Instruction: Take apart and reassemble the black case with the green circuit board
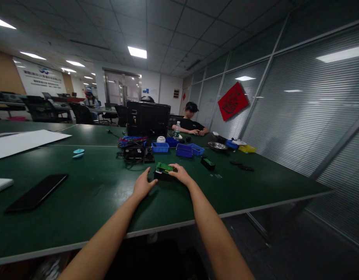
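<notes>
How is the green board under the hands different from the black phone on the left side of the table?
The green board sits on a small black box, raised off the table; the black phone lies flat on it. The right hand touches the board and the left hand rests beside the box; nothing touches the phone. Both are flat and rectangular.

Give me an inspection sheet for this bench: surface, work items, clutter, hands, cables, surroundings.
Surface: green table, dark, matte.
Work items: green circuit board on a black box.
Clutter: blue bins, metal bowl, black phone, white sheet.
Hands: left hand touches the box's left side; right hand fingers on the board's right edge.
Cables: coloured bundle behind the box.
Surroundings: seated person at the far end, glass partition.
</notes>
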### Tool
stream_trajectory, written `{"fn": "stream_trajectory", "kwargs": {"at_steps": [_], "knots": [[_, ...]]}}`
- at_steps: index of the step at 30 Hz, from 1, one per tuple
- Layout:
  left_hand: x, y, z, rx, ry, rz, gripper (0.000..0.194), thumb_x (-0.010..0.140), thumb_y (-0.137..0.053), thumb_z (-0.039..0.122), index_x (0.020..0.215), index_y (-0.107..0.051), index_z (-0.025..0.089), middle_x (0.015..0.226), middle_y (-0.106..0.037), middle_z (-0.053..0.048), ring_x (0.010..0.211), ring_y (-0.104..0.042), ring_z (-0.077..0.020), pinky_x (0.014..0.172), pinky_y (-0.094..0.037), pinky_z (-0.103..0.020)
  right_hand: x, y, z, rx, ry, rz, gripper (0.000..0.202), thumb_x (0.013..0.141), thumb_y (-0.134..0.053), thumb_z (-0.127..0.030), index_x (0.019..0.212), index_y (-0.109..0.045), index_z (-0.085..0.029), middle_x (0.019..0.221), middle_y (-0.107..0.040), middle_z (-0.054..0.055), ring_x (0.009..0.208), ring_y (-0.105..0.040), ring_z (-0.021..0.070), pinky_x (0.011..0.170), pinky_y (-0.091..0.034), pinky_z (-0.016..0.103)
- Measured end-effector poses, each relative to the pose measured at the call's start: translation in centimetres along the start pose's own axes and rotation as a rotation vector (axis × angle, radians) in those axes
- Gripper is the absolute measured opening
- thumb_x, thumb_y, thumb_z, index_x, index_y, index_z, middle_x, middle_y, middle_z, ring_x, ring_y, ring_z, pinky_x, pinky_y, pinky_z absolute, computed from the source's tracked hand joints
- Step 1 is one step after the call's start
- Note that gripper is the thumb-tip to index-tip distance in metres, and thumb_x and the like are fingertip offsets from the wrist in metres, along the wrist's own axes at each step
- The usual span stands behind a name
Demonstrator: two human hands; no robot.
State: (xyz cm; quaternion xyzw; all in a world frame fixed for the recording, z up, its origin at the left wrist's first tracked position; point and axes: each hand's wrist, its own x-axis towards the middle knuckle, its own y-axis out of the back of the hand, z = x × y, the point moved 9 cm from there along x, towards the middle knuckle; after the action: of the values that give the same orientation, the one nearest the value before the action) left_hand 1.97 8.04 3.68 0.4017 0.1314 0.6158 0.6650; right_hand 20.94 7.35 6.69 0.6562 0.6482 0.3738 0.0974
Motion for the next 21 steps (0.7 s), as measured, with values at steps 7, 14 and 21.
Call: {"fn": "stream_trajectory", "kwargs": {"at_steps": [7,14,21], "knots": [[0.0,-0.2,-0.1,0.017,0.000,-0.033,0.064,0.070,-0.057,0.032,0.129,-0.035,0.018,0.123,-0.052,-0.007,0.111,-0.049,-0.0197,0.091,-0.037,-0.029,-0.1,-0.4,0.3,0.081,-0.046,-0.035,0.044,0.070,-0.062,-0.031,0.111,-0.055,-0.018,0.109,-0.057,0.006,0.097,-0.053,0.0174,0.086,-0.039,0.032],[-0.1,-0.3,0.1,0.025,-0.023,-0.032,0.057,0.071,-0.056,0.028,0.125,-0.041,0.018,0.122,-0.053,-0.007,0.108,-0.050,-0.0187,0.090,-0.037,-0.028,-0.3,-0.9,1.0,0.085,-0.118,-0.047,0.057,0.063,-0.067,-0.035,0.116,-0.052,-0.018,0.108,-0.058,0.007,0.096,-0.054,0.0180,0.086,-0.040,0.032],[-0.3,-0.2,0.2,0.022,-0.001,-0.051,0.055,0.072,-0.055,0.028,0.124,-0.042,0.018,0.121,-0.054,-0.007,0.108,-0.051,-0.0188,0.089,-0.038,-0.029,-0.1,-0.8,1.8,-0.106,-0.143,-0.037,0.043,0.065,-0.065,-0.038,0.102,-0.059,-0.016,0.097,-0.061,0.006,0.087,-0.057,0.0179,0.076,-0.043,0.028]]}}
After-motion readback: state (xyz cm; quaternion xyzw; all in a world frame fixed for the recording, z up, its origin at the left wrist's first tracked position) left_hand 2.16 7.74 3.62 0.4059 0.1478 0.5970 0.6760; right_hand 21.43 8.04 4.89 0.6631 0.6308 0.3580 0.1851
